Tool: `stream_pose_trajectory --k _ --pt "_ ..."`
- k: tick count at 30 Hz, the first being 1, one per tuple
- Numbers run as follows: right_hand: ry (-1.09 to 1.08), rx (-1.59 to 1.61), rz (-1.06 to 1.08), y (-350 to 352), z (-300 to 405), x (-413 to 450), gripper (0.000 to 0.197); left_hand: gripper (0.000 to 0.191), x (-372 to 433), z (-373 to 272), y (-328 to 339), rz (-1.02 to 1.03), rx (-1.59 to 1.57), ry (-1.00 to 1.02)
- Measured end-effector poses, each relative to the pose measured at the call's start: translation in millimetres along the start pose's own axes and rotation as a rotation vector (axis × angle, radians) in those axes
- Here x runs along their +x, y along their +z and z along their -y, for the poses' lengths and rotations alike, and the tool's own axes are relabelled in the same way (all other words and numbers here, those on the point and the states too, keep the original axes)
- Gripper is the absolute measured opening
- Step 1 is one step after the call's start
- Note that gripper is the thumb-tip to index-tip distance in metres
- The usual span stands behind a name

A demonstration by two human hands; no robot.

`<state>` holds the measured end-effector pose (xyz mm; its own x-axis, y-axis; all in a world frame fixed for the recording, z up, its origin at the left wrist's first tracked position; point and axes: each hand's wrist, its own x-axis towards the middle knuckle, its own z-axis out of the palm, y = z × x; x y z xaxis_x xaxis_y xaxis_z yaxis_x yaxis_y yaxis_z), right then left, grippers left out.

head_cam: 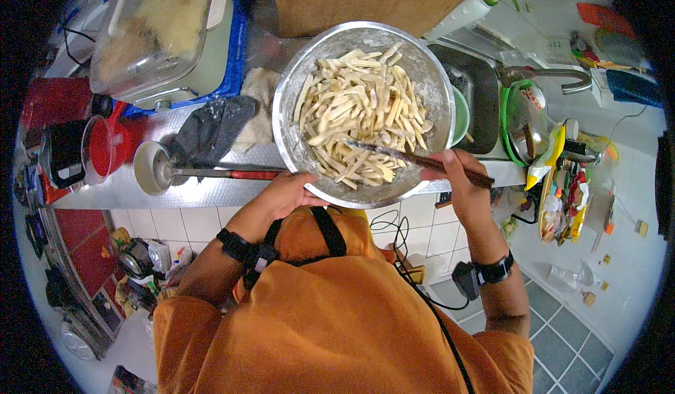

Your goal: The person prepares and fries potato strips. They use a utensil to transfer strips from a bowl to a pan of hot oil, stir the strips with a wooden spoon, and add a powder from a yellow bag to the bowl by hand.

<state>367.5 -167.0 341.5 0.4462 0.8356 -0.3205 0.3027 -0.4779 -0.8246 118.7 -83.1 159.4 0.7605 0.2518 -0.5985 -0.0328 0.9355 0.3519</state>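
A large stainless steel mixing bowl (pixel 285 146) sits at the counter's front edge, filled with flour-dusted cut strips (pixel 364 104), like raw potato fries. My left hand (pixel 287 193) grips the bowl's near-left rim, fingers below it and thumb on top. In my right hand (pixel 459 175) is a pair of dark chopsticks (pixel 406 157), their whitened tips down among the strips. That hand is over the bowl's near-right rim. Just left of the bowl, the red handle of a ladle (pixel 253 174) ends by my left hand; its head rests in a small white bowl (pixel 142 167).
Behind the dark cloth (pixel 213 130) stands a clear-lidded container (pixel 158 41) on a blue base. A red strainer (pixel 111 141) is at far left. At right are a sink (pixel 472 99), a faucet (pixel 548 75) and a green-rimmed basket (pixel 522 120). A black cable (pixel 401 236) hangs by my body.
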Motion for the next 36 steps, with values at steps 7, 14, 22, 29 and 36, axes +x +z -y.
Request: stream_pose_trajectory --k 7,14,22,29,36 --pt "-0.102 -0.123 0.290 10.7 -23.5 -45.8 0.029 0.036 -1.5 -3.4 4.2 0.013 0.031 -0.034" --pt "-1.033 -1.038 0.342 63.5 -62.9 8.9 0.016 0.035 -1.7 -7.3 7.0 0.017 0.000 -0.066" --pt "-0.919 -0.811 0.233 11.5 -41.8 31.1 0.013 0.034 -3.2 -4.7 6.8 -0.032 0.003 0.000" --pt "-0.028 0.092 0.087 -14.1 -17.9 15.0 0.029 0.036 -7.5 -7.5 14.4 -0.053 0.022 0.033" --pt "0.112 0.130 0.034 -42.2 -3.8 -20.6 0.032 0.037 -2.6 -6.2 6.7 -0.044 0.014 -0.019"
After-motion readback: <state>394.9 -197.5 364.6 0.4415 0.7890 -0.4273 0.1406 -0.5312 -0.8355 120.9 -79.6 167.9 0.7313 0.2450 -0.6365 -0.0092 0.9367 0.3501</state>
